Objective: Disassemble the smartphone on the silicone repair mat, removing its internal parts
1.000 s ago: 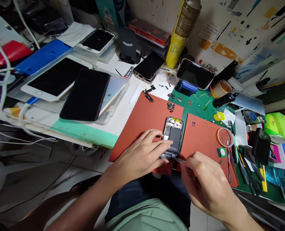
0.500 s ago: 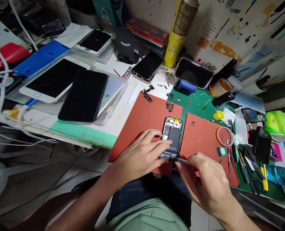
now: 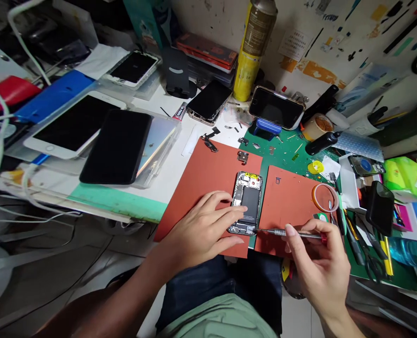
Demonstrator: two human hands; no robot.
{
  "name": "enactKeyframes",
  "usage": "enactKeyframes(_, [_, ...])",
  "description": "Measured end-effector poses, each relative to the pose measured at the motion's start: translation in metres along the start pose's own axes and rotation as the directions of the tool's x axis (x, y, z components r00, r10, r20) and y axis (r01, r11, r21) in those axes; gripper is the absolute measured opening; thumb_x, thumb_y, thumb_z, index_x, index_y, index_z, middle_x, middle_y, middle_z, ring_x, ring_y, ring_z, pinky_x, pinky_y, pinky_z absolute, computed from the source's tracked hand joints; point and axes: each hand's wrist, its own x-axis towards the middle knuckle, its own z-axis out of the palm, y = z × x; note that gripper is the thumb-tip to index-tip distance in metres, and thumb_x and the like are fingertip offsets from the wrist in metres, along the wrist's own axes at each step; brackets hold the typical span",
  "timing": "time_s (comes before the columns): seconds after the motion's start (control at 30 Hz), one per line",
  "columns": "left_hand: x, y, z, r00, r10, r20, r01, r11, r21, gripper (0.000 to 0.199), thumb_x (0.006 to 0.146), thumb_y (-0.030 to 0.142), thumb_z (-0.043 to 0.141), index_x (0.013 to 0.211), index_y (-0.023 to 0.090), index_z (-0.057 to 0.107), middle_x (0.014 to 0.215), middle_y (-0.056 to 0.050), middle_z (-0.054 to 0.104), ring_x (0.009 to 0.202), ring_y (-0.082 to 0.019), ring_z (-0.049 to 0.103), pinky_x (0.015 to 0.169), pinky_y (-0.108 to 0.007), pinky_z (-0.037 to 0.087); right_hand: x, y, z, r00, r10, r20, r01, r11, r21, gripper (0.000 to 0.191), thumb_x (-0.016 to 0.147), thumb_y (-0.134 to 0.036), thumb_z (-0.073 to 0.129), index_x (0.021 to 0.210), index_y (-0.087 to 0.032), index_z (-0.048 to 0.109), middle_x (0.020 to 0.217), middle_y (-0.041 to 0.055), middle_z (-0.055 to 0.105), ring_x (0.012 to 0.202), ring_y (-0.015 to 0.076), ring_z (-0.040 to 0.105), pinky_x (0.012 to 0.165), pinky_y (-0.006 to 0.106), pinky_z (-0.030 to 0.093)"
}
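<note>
An opened phone (image 3: pixel 251 199) without its screen lies on the left orange-red mat, with battery and inner parts bare. My left hand (image 3: pixel 203 225) rests over its left side, fingers stretched out, one fingertip on the battery and the thumb near the bottom edge. In my right hand (image 3: pixel 319 263) is a slim silver screwdriver (image 3: pixel 281 232) with a red end, pinched between thumb and fingers. It lies nearly level, its tip at the phone's lower right corner; whether it touches is too small to tell. Small metal parts (image 3: pixel 243 157) sit above the phone.
A second orange-red mat (image 3: pixel 282 206) bears a tape roll (image 3: pixel 324 197) and a small SIM tray-like piece (image 3: pixel 278 180). Tools, including scissors (image 3: pixel 374 267), crowd the right. Several phones and a black tablet-like device (image 3: pixel 117 145) lie left. A yellow spray can (image 3: pixel 252 51) stands behind.
My right hand has turned palm-up and shifted right, showing more of the screwdriver, which now lies flatter. My left hand stays on the phone. The whole view has shifted slightly.
</note>
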Motion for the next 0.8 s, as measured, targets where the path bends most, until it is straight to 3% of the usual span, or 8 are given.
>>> enactKeyframes(0.1, [0.006, 0.008, 0.0, 0.999, 0.027, -0.025, -0.027, 0.999, -0.027, 0.029, 0.105, 0.027, 0.07, 0.132, 0.019, 0.066, 0.127, -0.01, 0.076, 0.126, -0.03, 0.056, 0.107, -0.049, 0.052, -0.004, 0.011, 0.001, 0.958, 0.284, -0.041, -0.263, 0.927, 0.268, 0.032, 0.093, -0.038, 0.085, 0.096, -0.024, 0.056, 0.065, -0.0093, 0.055, 0.05, 0.0111, 0.063, 0.048, 0.02, 0.053])
enactKeyframes(0.2, [0.017, 0.023, 0.006, 0.997, 0.044, -0.064, -0.047, 0.998, -0.033, 0.017, 0.107, 0.019, 0.065, 0.123, 0.017, 0.067, 0.111, -0.008, 0.076, 0.11, -0.027, 0.058, 0.095, -0.043, 0.052, -0.008, 0.018, 0.001, 0.909, 0.417, -0.009, -0.371, 0.817, 0.442, 0.038, 0.091, -0.041, 0.087, 0.1, -0.025, 0.054, 0.064, -0.0088, 0.058, 0.053, 0.0136, 0.066, 0.051, 0.022, 0.055])
enactKeyframes(0.27, [0.026, 0.033, 0.013, 0.993, 0.086, -0.08, -0.09, 0.995, -0.045, 0.009, 0.107, 0.016, 0.061, 0.113, 0.017, 0.068, 0.103, -0.006, 0.076, 0.102, -0.025, 0.058, 0.089, -0.041, 0.05, -0.011, 0.019, -0.001, 0.896, 0.443, -0.002, -0.385, 0.782, 0.49, 0.04, 0.091, -0.041, 0.087, 0.104, -0.026, 0.053, 0.067, -0.0064, 0.064, 0.055, 0.0147, 0.068, 0.051, 0.023, 0.056])
enactKeyframes(0.4, [0.042, 0.046, 0.028, 0.987, 0.139, -0.077, -0.146, 0.985, -0.096, 0.015, 0.109, 0.011, 0.055, 0.102, 0.018, 0.066, 0.095, -0.003, 0.074, 0.097, -0.023, 0.059, 0.087, -0.037, 0.047, -0.019, 0.02, -0.015, 0.903, 0.43, -0.003, -0.368, 0.776, 0.512, 0.037, 0.094, -0.041, 0.084, 0.103, -0.025, 0.052, 0.07, -0.0033, 0.071, 0.052, 0.0123, 0.065, 0.051, 0.021, 0.054])
enactKeyframes(0.47, [0.049, 0.052, 0.036, 0.988, 0.14, -0.072, -0.147, 0.984, -0.105, 0.015, 0.108, 0.009, 0.055, 0.102, 0.018, 0.066, 0.094, -0.002, 0.074, 0.096, -0.021, 0.06, 0.087, -0.036, 0.047, -0.023, 0.024, -0.029, 0.897, 0.434, -0.089, -0.338, 0.8, 0.496, 0.037, 0.094, -0.041, 0.084, 0.103, -0.024, 0.053, 0.069, -0.003, 0.072, 0.053, 0.0126, 0.066, 0.052, 0.021, 0.055])
enactKeyframes(0.63, [0.072, 0.072, 0.07, 0.992, 0.093, -0.084, -0.094, 0.995, -0.013, 0.016, 0.107, 0.01, 0.056, 0.107, 0.018, 0.07, 0.096, -0.004, 0.075, 0.089, -0.02, 0.061, 0.084, -0.035, 0.05, -0.043, 0.046, -0.07, 0.774, 0.433, -0.462, -0.251, 0.879, 0.405, 0.04, 0.087, -0.038, 0.091, 0.104, -0.023, 0.058, 0.069, -0.0026, 0.072, 0.054, 0.0161, 0.072, 0.052, 0.023, 0.059])
enactKeyframes(0.8, [0.091, 0.087, 0.109, 0.995, 0.04, -0.092, -0.026, 0.988, 0.152, 0.018, 0.107, 0.011, 0.057, 0.108, 0.018, 0.073, 0.095, -0.006, 0.072, 0.086, -0.02, 0.06, 0.077, -0.034, 0.051, -0.061, 0.062, -0.08, 0.686, 0.483, -0.545, -0.263, 0.862, 0.432, 0.044, 0.081, -0.039, 0.095, 0.1, -0.022, 0.059, 0.071, -0.0023, 0.073, 0.052, 0.0168, 0.073, 0.054, 0.027, 0.064])
